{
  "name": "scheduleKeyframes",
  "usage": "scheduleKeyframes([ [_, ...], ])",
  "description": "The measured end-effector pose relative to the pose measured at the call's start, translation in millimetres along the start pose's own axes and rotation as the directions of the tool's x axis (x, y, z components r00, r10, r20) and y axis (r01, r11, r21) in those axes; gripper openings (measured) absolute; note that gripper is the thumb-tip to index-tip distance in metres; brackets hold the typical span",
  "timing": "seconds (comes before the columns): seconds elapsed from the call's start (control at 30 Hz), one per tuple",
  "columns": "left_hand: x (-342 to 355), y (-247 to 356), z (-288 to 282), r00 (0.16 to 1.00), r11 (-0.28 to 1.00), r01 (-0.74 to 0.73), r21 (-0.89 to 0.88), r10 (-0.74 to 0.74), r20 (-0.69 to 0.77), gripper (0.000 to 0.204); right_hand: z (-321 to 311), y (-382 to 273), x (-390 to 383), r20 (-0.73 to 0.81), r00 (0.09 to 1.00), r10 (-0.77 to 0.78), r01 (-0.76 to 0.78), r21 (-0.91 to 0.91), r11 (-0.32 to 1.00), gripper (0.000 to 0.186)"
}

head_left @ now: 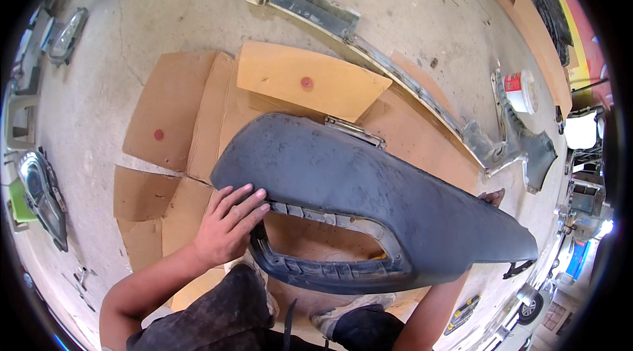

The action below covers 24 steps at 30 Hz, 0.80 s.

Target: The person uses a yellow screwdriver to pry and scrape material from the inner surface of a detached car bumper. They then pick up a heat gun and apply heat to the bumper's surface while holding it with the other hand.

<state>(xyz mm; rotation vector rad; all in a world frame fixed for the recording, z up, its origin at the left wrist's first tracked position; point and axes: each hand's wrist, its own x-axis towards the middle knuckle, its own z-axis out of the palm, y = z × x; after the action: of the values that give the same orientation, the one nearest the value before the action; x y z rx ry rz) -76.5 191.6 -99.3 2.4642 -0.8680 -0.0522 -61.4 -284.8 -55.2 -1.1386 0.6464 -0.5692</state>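
Observation:
A large dark grey plastic car bumper panel (316,159), scuffed and dusty, lies tilted across the view in front of me. Along its near side runs a long rounded opening with clip tabs on the rim; brown cardboard shows through it. My left hand (232,222) grips the panel's left end beside this opening, fingers laid over the surface and the thumb hidden. My right forearm (435,311) passes beneath the panel. Only a few fingers of my right hand (493,197) come out past its far edge, holding it from behind; the rest is covered.
Flattened cardboard (168,107) lies under the panel on the concrete floor. A long body frame piece (395,77) stretches beyond it, near a white bucket (521,90). Headlights (41,196) rest at the left. A yellow-and-black tool (463,315) lies at the lower right, near my right forearm.

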Motion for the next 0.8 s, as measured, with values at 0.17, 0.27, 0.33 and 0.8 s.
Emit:
scheduleKeyframes([
  [0.17, 47.1, 14.0, -11.8, 1.000, 0.993, -0.008, -0.122, 0.006, -0.018, 0.051, -6.1, -2.4, -0.9, 0.215, 0.973, 0.086, -0.162, 0.363, 0.918, 0.037],
  [0.27, 80.0, 27.1, -17.9, 0.998, 0.970, -0.045, -0.238, 0.053, 0.027, 0.060, -2.6, -0.8, -4.7, 0.172, 0.982, 0.082, -0.149, 0.426, 0.892, 0.040],
  [0.33, 102.4, 36.6, -16.8, 0.992, 0.951, -0.099, -0.294, 0.116, 0.041, 0.067, -17.0, 3.5, 11.0, 0.500, 0.864, 0.058, -0.230, 0.290, 0.929, 0.044],
  [0.8, 96.8, 23.8, -4.8, 0.998, 0.992, -0.006, -0.129, 0.015, 0.066, 0.078, -10.7, 44.0, -53.6, 0.608, 0.755, 0.247, -0.259, -0.069, 0.963, 0.050],
])
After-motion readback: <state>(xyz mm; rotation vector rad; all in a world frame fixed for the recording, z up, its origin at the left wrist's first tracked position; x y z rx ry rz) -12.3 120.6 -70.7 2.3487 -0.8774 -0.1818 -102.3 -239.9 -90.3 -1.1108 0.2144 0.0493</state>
